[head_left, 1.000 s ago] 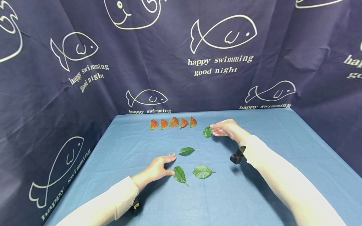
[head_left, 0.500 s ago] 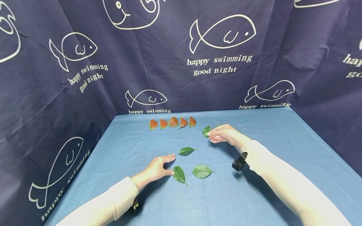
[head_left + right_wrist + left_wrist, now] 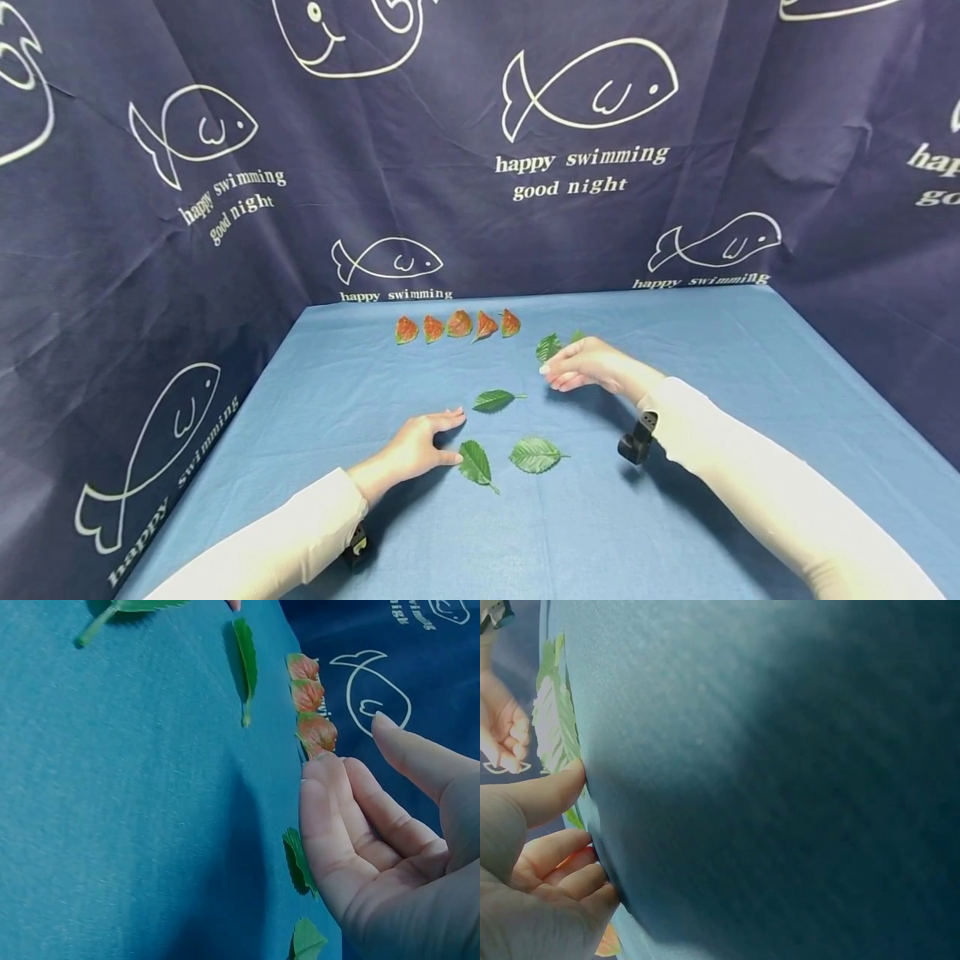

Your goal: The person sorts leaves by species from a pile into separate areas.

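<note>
My left hand [image 3: 411, 450] rests on the blue cloth with its fingers extended, the thumb tip at the edge of a green leaf [image 3: 475, 463]. In the left wrist view that thumb meets the edge of a pale green leaf [image 3: 555, 724]. Just ahead of the fingertips lies a darker leaf [image 3: 493, 401], and to the right a lighter one [image 3: 536, 455]. My right hand [image 3: 588, 364] hovers over the cloth, holding nothing; thumb and loosely bent fingers stand apart in the right wrist view. Past its fingertips lies a toothed leaf [image 3: 548, 347], with another leaf [image 3: 577, 336] partly hidden behind the hand.
Several orange-red leaf-like pieces with green edges [image 3: 459, 323] form a row near the table's far edge. A blue cloth [image 3: 360, 375] covers the table. Dark blue curtains [image 3: 450, 208] with white fish prints stand behind and at both sides.
My right hand has drawn back from the toothed leaf, toward me and slightly left, uncovering part of another leaf behind it. The left hand and the other leaves stay put.
</note>
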{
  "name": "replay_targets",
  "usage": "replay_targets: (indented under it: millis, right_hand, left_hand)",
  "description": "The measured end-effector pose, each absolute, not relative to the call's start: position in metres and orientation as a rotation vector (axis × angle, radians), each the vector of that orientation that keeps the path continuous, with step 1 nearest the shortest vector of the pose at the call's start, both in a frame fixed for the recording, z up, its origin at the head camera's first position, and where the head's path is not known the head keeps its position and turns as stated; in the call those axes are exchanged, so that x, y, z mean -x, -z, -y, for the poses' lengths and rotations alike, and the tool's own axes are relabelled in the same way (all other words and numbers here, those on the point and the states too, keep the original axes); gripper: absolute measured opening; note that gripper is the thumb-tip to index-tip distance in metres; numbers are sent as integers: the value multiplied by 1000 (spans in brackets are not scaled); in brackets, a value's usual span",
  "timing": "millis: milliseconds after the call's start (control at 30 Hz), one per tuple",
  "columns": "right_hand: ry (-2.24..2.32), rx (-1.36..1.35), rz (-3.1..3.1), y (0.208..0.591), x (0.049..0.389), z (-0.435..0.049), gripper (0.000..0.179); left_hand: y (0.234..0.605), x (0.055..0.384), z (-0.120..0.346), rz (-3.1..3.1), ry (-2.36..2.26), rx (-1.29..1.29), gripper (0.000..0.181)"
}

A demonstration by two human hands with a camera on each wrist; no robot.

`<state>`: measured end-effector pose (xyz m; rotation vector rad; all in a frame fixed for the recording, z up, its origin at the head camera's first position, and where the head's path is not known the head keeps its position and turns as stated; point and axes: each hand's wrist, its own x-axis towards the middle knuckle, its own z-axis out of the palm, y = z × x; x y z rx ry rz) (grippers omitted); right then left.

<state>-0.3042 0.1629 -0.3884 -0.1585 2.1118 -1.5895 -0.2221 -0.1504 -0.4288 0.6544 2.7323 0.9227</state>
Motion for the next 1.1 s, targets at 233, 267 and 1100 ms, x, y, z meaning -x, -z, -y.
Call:
replay_targets:
  millis: [233,267,1100]
  right_hand:
    - [1541,247,-2099,394,297,-161,37]
    - [1539,251,-2095,395,296,-161,37]
    - [1559,292,-2050,404,284,-148,33]
  left_hand:
    - [429,222,151,-2738,-912,-653,63]
    - [429,222,151,-2739,-911,-654,63]
    - [427,220,150,-2737,-914,-632,62]
